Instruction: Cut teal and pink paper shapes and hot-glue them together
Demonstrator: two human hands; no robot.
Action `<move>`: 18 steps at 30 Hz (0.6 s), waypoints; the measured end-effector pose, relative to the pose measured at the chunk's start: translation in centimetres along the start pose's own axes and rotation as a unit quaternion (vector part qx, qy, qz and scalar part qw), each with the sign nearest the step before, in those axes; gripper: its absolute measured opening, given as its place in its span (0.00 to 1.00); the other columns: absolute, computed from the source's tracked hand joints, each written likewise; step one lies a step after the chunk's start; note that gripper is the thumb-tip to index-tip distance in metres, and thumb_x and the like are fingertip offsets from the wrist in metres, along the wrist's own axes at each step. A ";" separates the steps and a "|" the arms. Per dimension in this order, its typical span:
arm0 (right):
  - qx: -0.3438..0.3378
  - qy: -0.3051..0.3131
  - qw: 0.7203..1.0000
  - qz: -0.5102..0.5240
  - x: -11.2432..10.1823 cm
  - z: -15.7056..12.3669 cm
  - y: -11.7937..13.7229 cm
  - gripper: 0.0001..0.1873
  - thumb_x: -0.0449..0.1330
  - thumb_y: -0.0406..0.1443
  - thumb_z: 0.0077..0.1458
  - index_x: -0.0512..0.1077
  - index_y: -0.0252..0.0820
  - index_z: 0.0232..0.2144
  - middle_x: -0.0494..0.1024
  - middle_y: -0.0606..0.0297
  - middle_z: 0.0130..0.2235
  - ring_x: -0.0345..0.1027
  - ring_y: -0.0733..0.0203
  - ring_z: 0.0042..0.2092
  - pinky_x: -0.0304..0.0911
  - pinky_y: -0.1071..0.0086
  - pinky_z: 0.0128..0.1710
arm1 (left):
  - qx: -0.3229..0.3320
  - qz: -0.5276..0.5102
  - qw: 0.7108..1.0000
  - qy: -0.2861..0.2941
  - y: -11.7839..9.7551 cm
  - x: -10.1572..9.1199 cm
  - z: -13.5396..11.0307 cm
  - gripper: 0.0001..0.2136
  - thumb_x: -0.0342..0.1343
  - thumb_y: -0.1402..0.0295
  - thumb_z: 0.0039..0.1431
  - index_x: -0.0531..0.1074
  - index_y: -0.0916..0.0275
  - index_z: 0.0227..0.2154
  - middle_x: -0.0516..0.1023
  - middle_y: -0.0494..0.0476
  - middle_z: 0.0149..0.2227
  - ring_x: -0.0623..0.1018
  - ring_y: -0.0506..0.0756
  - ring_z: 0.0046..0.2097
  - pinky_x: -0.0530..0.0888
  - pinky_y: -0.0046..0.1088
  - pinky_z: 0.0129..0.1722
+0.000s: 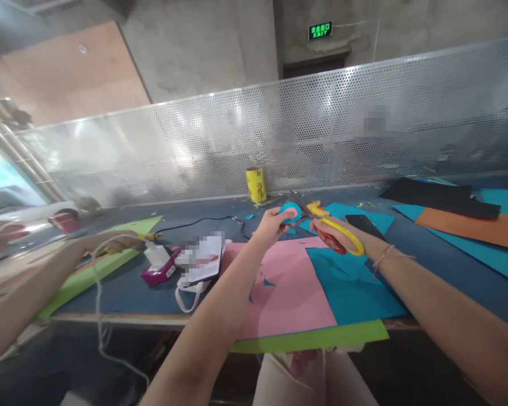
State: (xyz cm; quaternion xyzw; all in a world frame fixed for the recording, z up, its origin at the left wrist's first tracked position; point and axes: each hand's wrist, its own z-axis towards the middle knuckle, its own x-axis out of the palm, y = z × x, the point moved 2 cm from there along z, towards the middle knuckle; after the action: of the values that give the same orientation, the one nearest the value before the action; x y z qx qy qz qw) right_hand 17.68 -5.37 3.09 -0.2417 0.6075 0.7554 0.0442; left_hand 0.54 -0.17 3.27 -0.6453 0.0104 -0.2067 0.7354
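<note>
My left hand (272, 224) pinches a small round piece of blue paper (290, 211) above the table. My right hand (331, 231) grips a pair of scissors with yellow and red handles (342, 236), and the blades reach toward the blue piece. Below both hands lie a pink sheet (285, 290) and a blue sheet (347, 285) with a cut-out edge, on top of a green sheet (317, 338). Small blue scraps lie scattered on the pink sheet.
Another person's arm (34, 276) reaches in at the left over a green sheet (88, 270). A power bank with a white cable (158, 266), a phone (364, 225), a yellow can (256, 184), and black, orange and blue sheets (469, 220) lie on the table. A perforated metal screen (322, 129) stands behind.
</note>
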 end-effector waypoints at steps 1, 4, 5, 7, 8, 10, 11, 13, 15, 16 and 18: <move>0.001 0.013 1.000 -0.005 0.0 0.0 -0.2 0.24 0.50 0.57 0.52 0.61 0.42 0.25 0.58 0.75 0.13 0.50 0.70 0.13 0.48 0.75 0.12 | 0.002 -0.003 1.000 0.002 0.0 0.0 0.0 0.09 0.64 0.71 0.37 0.67 0.66 0.19 0.65 0.46 0.15 0.63 0.42 0.16 0.57 0.18 0.15; 0.017 0.033 0.999 -0.014 0.0 0.0 -0.3 0.25 0.49 0.58 0.53 0.58 0.43 0.24 0.58 0.74 0.13 0.49 0.70 0.13 0.48 0.75 0.12 | 0.006 -0.009 1.000 0.007 0.0 -0.1 0.0 0.10 0.64 0.70 0.35 0.66 0.65 0.18 0.65 0.46 0.15 0.63 0.42 0.16 0.56 0.19 0.15; 0.023 0.030 0.999 -0.015 0.1 0.0 -0.3 0.25 0.48 0.58 0.53 0.58 0.43 0.23 0.58 0.74 0.13 0.49 0.70 0.13 0.49 0.75 0.12 | 0.007 -0.009 1.000 0.007 0.0 -0.1 0.0 0.11 0.64 0.70 0.35 0.66 0.65 0.18 0.65 0.46 0.15 0.63 0.43 0.16 0.56 0.19 0.15; 0.030 0.023 0.999 -0.020 0.1 0.0 -0.2 0.25 0.48 0.57 0.53 0.58 0.43 0.23 0.59 0.73 0.13 0.50 0.71 0.13 0.49 0.75 0.12 | 0.008 -0.007 1.000 0.005 0.0 -0.1 0.0 0.11 0.64 0.70 0.34 0.66 0.65 0.18 0.65 0.46 0.15 0.63 0.43 0.16 0.56 0.19 0.15; 0.032 0.019 0.999 -0.023 0.2 0.0 -0.1 0.25 0.48 0.57 0.54 0.58 0.43 0.22 0.59 0.73 0.13 0.50 0.71 0.13 0.49 0.75 0.12 | 0.008 -0.006 1.000 0.005 0.1 -0.1 0.0 0.11 0.64 0.70 0.34 0.66 0.65 0.18 0.65 0.46 0.15 0.62 0.42 0.16 0.56 0.19 0.15; 0.029 0.013 0.999 -0.023 0.1 -0.1 -0.1 0.25 0.48 0.57 0.54 0.59 0.43 0.23 0.60 0.73 0.14 0.51 0.70 0.13 0.49 0.75 0.12 | 0.006 -0.003 1.000 0.008 0.1 -0.2 0.0 0.11 0.64 0.70 0.34 0.66 0.65 0.18 0.64 0.46 0.15 0.62 0.42 0.16 0.55 0.19 0.15; 0.026 0.012 0.999 -0.021 0.1 -0.1 -0.1 0.25 0.48 0.57 0.54 0.60 0.43 0.23 0.60 0.73 0.14 0.51 0.71 0.13 0.49 0.75 0.11 | 0.005 -0.001 1.000 0.011 0.1 -0.2 0.1 0.11 0.64 0.70 0.34 0.65 0.65 0.18 0.64 0.46 0.15 0.61 0.42 0.16 0.55 0.19 0.15; 0.022 0.013 1.000 -0.017 0.0 -0.1 -0.1 0.24 0.49 0.57 0.53 0.61 0.42 0.25 0.60 0.74 0.14 0.50 0.71 0.12 0.48 0.75 0.10 | 0.005 0.001 1.000 0.015 0.1 -0.2 0.1 0.12 0.64 0.70 0.34 0.65 0.65 0.17 0.64 0.45 0.15 0.61 0.42 0.15 0.55 0.19 0.15; 0.023 0.021 0.999 -0.016 -0.1 -0.2 0.0 0.25 0.50 0.57 0.53 0.61 0.42 0.25 0.59 0.75 0.14 0.49 0.72 0.12 0.48 0.76 0.10 | 0.005 0.000 1.000 0.018 0.1 -0.2 0.1 0.12 0.65 0.70 0.34 0.64 0.65 0.17 0.63 0.45 0.14 0.60 0.41 0.15 0.54 0.18 0.15; 0.025 0.026 0.999 -0.020 -0.1 -0.2 0.0 0.25 0.50 0.57 0.53 0.61 0.42 0.25 0.59 0.75 0.14 0.49 0.72 0.12 0.48 0.76 0.10 | 0.004 -0.001 1.000 0.020 0.1 -0.2 0.1 0.12 0.65 0.70 0.34 0.64 0.65 0.17 0.62 0.45 0.14 0.60 0.41 0.15 0.54 0.18 0.15; 0.021 0.028 0.999 -0.027 -0.2 -0.1 0.0 0.26 0.49 0.58 0.53 0.61 0.41 0.25 0.59 0.75 0.13 0.49 0.72 0.12 0.49 0.76 0.10 | 0.001 -0.001 1.000 0.022 0.1 -0.2 0.0 0.13 0.65 0.70 0.34 0.64 0.66 0.17 0.62 0.45 0.14 0.60 0.41 0.15 0.55 0.18 0.15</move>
State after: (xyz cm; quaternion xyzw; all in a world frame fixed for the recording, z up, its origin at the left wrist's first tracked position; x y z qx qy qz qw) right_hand 17.86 -5.47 3.18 -0.2780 0.6173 0.7341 0.0524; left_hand 0.40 -0.07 3.18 -0.6399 0.0258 -0.2212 0.7355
